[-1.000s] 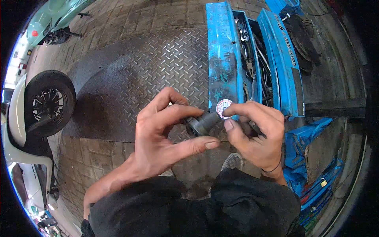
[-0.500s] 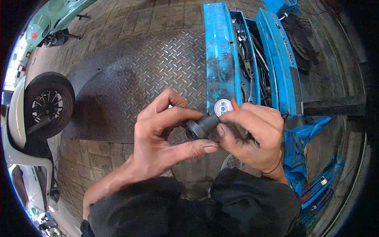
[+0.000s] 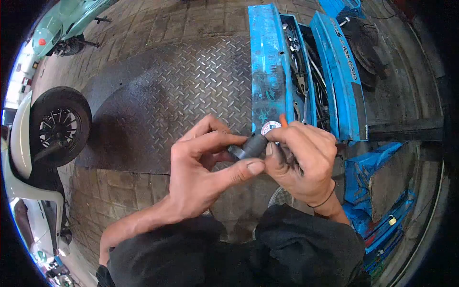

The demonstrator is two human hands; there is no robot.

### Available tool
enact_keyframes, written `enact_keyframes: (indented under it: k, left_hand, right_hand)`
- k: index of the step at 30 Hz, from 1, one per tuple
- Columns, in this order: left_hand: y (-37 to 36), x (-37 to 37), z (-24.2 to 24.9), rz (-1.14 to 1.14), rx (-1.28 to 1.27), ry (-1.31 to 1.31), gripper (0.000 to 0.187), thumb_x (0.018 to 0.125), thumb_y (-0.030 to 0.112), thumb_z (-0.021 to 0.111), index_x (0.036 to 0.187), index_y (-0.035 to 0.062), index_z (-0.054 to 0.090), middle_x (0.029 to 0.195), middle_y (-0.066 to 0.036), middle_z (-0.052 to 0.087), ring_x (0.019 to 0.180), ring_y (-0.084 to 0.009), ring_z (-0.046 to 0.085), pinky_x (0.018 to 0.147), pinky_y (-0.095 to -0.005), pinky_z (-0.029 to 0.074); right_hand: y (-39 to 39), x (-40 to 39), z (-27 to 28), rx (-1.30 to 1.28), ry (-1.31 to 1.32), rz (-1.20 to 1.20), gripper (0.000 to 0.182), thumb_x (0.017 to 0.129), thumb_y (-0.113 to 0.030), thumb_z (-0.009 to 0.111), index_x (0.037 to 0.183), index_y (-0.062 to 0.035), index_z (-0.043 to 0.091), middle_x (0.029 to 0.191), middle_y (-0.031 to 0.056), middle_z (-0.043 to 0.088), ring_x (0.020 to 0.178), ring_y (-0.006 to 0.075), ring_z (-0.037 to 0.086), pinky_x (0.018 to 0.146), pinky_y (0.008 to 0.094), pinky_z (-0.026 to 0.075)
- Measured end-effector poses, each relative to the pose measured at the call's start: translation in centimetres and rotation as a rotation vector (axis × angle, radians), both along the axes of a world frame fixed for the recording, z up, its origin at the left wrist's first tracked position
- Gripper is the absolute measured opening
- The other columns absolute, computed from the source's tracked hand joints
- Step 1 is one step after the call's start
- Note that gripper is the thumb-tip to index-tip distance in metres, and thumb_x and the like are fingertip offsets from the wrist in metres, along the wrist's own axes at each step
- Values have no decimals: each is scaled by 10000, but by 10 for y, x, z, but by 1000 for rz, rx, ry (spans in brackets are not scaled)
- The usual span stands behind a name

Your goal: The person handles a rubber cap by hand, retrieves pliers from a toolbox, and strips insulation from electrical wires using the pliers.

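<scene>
Between my two hands is a small dark grey cylindrical part (image 3: 255, 145) with a wider collar towards its left end. The thumb and fingers of my left hand (image 3: 203, 160) close on the collar end. My right hand (image 3: 303, 155) pinches the other end, its thumb and fingertips smudged black. Just above the right index finger a bit of something orange (image 3: 283, 120) shows; the rest of it is hidden. Beyond the part, a round white sticker (image 3: 271, 127) is on the blue toolbox lid, partly covered by the right hand.
The open blue toolbox (image 3: 267, 57) holds pliers (image 3: 301, 83) and wrenches, beyond my hands. Diamond-plate metal (image 3: 210, 81) lies on the brick floor. At left stands a white vehicle with a black wheel (image 3: 60, 126); a mint-green one (image 3: 67, 24) is behind. Crumpled blue metal (image 3: 358, 186) sits at right.
The cylindrical part has turned a little, its collar now showing at a different angle. Both hands have shifted slightly and still grip it.
</scene>
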State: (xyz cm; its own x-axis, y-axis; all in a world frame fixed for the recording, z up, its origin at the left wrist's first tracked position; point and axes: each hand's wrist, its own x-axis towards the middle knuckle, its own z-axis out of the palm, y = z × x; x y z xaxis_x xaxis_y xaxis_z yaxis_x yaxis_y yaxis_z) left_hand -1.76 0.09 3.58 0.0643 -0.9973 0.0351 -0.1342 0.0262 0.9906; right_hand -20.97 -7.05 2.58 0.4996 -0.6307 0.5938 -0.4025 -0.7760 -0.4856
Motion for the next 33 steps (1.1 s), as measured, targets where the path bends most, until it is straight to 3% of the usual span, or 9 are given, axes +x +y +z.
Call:
enact_keyframes:
  k: [1,5,7,10,13,19,20,22,33]
  left_hand:
    - [1,-1,-1,30,91,180,380,772,162,912,1030,-63,749,949,-45,586,788,-83,575,606,-210,470]
    - [0,1,-5,-19,108,355,308,850,131,849,1041,-81,735,976,-66,594,834,-100,601,635,-226,519]
    - [-1,1,-6,-68,154,441,489,910,358,780,1053,-99,684,990,-134,583,813,-264,701,675,-368,588]
    - [-2,3,-7,-83,218,570,503,940,388,738,1059,-97,670,979,-144,583,786,-283,706,640,-379,594]
    - [-3,6,-7,-107,231,595,483,956,382,717,1065,-86,669,977,-147,588,786,-287,707,616,-366,589]
    - [-3,9,-7,-129,280,583,430,963,343,709,1029,-79,664,968,-134,588,763,-256,685,569,-330,560]
    - [-4,9,-4,-128,280,583,430,963,343,709,1029,-79,664,968,-134,588,763,-256,685,569,-330,560]
    - [-5,9,5,-121,405,657,253,974,180,715,892,-58,702,904,-74,591,778,-156,630,618,-307,560]
    - [-7,11,-1,-190,416,540,254,941,179,760,845,-45,690,862,-53,590,728,-127,620,590,-285,549]
  right_hand:
    - [0,0,0,0,-1,-1,132,751,-115,755,821,-80,648,656,67,580,494,262,565,465,363,426]
    - [-1,-2,1,51,-82,21,174,710,-25,738,874,-54,686,636,75,580,499,256,583,467,353,437]
    - [0,-4,6,61,-95,35,208,698,1,733,898,-46,700,633,79,585,502,253,590,470,348,442]
    - [4,-6,17,177,-97,52,245,695,9,734,934,-38,717,632,81,597,494,247,584,476,338,444]
    - [5,-8,22,313,-90,37,263,708,-14,761,967,-31,721,657,73,607,499,242,577,480,339,443]
    - [-10,-16,7,101,-56,242,274,756,-101,828,1004,-40,727,651,62,608,487,202,541,475,333,370]
    - [-10,-17,8,120,-19,256,265,758,-129,829,987,-52,721,657,60,615,499,221,556,480,343,376]
    - [-10,-18,8,140,18,270,259,760,-157,831,971,-63,714,662,57,621,512,240,572,484,352,382]
    - [-14,-19,2,194,117,378,262,730,-214,826,901,-76,682,645,55,558,515,279,534,486,382,359]
